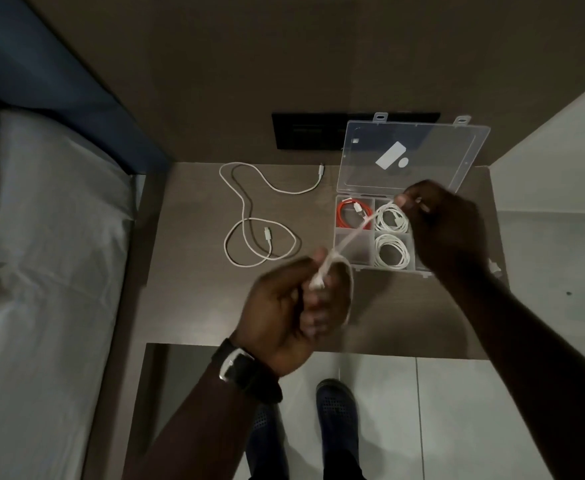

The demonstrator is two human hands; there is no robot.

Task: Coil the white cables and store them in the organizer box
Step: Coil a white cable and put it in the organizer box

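Both hands work one white cable (353, 235) above the brown surface (194, 306). At about 6 o'clock of the surface, the left hand (284, 310), with a dark wristwatch (239, 367) on its wrist, is clenched around a small bundle of that cable, whose blurred white plug end pokes out between its fingers (315, 313). From that fist the cable runs taut toward 2 o'clock, up to the right hand (447, 230), which pinches the other part of it between thumb and fingertips. The right hand hangs over the right side of the organizer box (353, 251) and hides that side's compartments.

The organizer box sits at 3 o'clock on the surface, its clear lid (412, 154) swung open toward 12 o'clock. A red cable (348, 216) lies coiled in the far left compartment. Just right of it a coiled white cable (389, 218) fills the next compartment, and a second white coil (393, 254) lies in the compartment at the near side of that one. The near left compartment looks bare apart from the taut cable crossing above it.

At 10 o'clock, well apart from the box, a loose white cable (249, 216) sprawls uncoiled on the surface in open loops, both plugs showing.

A bed (42, 220) with grey sheets lies at 9 o'clock, and dark shoes (336, 410) stand on the tiled floor (457, 410) at 6 o'clock.
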